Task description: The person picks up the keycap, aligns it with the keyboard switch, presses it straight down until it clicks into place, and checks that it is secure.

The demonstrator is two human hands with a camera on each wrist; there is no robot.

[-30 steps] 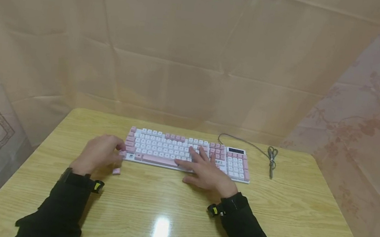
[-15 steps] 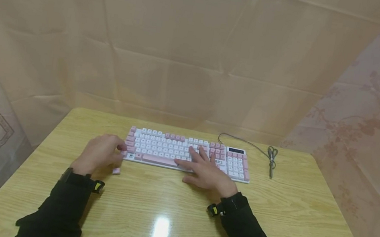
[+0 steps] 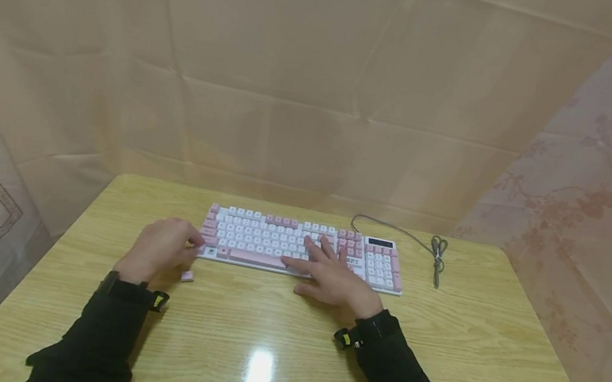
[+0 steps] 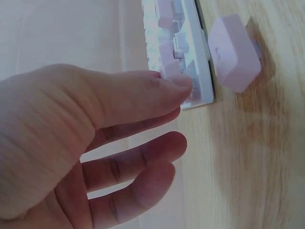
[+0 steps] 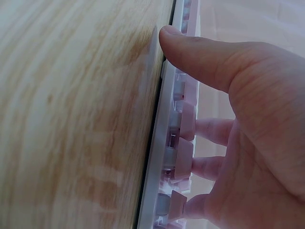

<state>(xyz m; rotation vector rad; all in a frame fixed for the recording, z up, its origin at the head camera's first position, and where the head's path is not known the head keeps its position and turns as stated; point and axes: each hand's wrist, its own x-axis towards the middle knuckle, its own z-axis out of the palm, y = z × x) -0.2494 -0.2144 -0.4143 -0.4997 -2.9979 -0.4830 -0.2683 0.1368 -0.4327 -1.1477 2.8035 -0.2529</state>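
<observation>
A white and pink keyboard [image 3: 259,234] lies lengthwise toward the back of the table. At its lower left corner, my left hand [image 3: 161,250] pinches a pink keycap [image 4: 169,71] between thumb and forefinger; the other fingers stay loosely bent, and the thumb covers part of that cap. One loose pink keycap [image 3: 187,276] rests on the wood just in front of this corner, below the left hand. My right hand [image 3: 336,281] is spread over the keyboard's right half. Its fingertips touch the keys, while the thumb [image 5: 190,50] extends along the front edge.
A grey cable [image 3: 395,227] runs from the keyboard's back to a tied bundle [image 3: 438,255] on the right. The wooden table [image 3: 237,344] reaches toward me. A beige cloth [image 3: 272,95] hangs behind it, with a floral cloth [image 3: 594,231] at the right.
My left hand has shifted very slightly at the corner keycap, with the forefinger reaching a little further right. The right hand, keyboard and loose keycap stay where they were.
</observation>
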